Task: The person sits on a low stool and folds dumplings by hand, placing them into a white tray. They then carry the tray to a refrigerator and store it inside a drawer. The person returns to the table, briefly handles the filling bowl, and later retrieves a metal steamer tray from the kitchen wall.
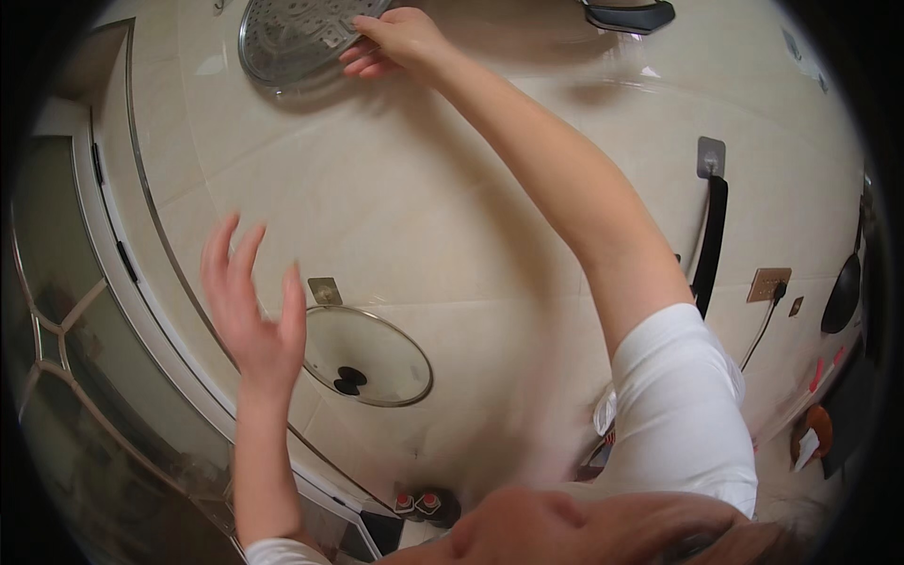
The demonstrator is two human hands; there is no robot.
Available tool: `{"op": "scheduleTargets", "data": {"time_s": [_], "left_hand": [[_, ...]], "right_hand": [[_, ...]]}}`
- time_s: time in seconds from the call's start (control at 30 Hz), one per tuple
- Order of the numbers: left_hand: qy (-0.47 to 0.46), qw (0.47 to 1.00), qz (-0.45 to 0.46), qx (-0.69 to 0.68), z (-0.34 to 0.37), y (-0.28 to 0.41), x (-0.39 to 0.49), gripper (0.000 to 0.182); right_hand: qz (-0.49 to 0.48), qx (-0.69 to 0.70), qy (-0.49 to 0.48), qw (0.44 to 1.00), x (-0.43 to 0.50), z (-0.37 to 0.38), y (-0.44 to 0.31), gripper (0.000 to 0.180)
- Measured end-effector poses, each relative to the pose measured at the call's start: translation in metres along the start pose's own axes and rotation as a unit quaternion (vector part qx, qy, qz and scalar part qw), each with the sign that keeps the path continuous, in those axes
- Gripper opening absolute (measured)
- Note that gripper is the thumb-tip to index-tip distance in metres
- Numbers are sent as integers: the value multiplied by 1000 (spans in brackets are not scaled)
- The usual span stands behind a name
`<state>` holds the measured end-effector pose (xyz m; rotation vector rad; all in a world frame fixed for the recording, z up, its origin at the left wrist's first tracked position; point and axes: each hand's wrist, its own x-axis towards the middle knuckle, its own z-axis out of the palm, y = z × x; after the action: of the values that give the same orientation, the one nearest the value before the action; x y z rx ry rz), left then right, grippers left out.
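My right hand (395,42) is raised high at the top of the view, its thumb and fingers on the edge of a round perforated metal steamer plate (304,35) against the tiled wall. My left hand (258,318), slightly blurred, is lifted at the left with its fingers apart and nothing in it. Just right of it, a glass pot lid (395,360) with a black knob hangs on the wall below a square adhesive hook (325,290).
A framed glass door (63,282) stands at the left. On the wall at right are an adhesive hook (711,157) with a black strap-like thing (712,233), a socket (768,284) with a plugged cord, and a black pan (842,296). Red-capped bottles (429,502) stand low down.
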<state>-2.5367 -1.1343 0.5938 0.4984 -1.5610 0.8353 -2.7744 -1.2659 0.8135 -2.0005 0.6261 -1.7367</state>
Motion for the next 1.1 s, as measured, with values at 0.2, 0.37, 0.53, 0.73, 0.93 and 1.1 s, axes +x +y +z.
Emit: {"op": "scheduleTargets", "data": {"time_s": [0.2, 0.37, 0.53, 0.73, 0.93, 1.1], "left_hand": [[37, 991, 123, 37, 81, -57, 83, 51], [80, 977, 147, 132, 127, -92, 147, 43], [110, 970, 209, 62, 143, -104, 190, 48], [83, 972, 218, 0, 114, -98, 207, 37], [65, 979, 194, -23, 78, -83, 213, 26], [53, 968, 191, 152, 43, -93, 248, 21]], "right_hand": [[4, -30, 1, 1000, -13, 1, -11, 39], [14, -4, -7, 1000, -21, 0, -18, 38], [-185, -270, -10, 945, -33, -11, -14, 36], [-408, -473, 84, 776, -49, -20, 10, 27], [-386, -464, 87, 793, -51, -20, 10, 27], [-393, -446, 76, 801, -53, -19, 8, 27]]}}
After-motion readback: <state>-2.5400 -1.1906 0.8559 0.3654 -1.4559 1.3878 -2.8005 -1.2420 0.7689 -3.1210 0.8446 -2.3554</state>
